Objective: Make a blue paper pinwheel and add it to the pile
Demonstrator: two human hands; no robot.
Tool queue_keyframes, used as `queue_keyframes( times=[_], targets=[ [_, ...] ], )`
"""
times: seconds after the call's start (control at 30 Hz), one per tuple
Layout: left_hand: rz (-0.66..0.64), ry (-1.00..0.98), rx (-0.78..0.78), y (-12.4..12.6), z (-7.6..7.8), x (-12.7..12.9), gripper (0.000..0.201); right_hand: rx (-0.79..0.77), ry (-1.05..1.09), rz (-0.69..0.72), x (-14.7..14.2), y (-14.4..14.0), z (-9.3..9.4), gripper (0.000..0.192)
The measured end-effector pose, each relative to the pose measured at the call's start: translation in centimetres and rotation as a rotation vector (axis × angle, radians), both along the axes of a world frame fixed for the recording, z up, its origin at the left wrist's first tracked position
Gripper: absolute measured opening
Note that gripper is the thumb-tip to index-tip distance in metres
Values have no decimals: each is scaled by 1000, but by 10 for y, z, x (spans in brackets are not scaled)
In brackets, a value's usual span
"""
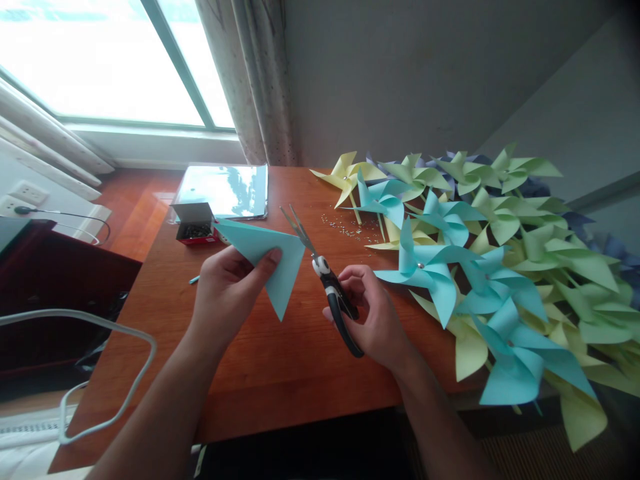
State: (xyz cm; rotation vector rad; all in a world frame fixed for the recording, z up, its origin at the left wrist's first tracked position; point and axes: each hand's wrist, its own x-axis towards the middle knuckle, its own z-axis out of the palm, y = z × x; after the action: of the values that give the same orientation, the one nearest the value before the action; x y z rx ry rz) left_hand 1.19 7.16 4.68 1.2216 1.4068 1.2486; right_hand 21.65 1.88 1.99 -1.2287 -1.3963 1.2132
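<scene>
Between the thumb and fingers of my left hand (227, 287) is a light blue sheet of paper (267, 250), folded into a triangle, one corner pointing down. My right hand (373, 313) has its fingers in the handles of a pair of scissors (325, 270) with black and white grips. The blades are slightly apart and point up and away, just right of the paper's edge without clearly touching it. To the right of the scissors lies a finished light blue pinwheel (420, 267) with a small pin at its centre.
Many green, yellow, blue and purple pinwheels (505, 213) cover the table's right side. Small beads (345, 227) lie scattered near them. An open red box (195, 232) of dark bits and a plastic-wrapped paper pack (225, 190) sit at the back left. A white cable (150, 347) loops at left.
</scene>
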Motion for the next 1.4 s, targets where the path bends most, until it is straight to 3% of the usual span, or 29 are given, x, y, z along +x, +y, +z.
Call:
queue_keyframes(
  times=[1.4],
  targets=[
    [17, 45, 21, -1, 2, 2, 23, -14, -8, -22, -1, 1, 0, 40]
  ],
)
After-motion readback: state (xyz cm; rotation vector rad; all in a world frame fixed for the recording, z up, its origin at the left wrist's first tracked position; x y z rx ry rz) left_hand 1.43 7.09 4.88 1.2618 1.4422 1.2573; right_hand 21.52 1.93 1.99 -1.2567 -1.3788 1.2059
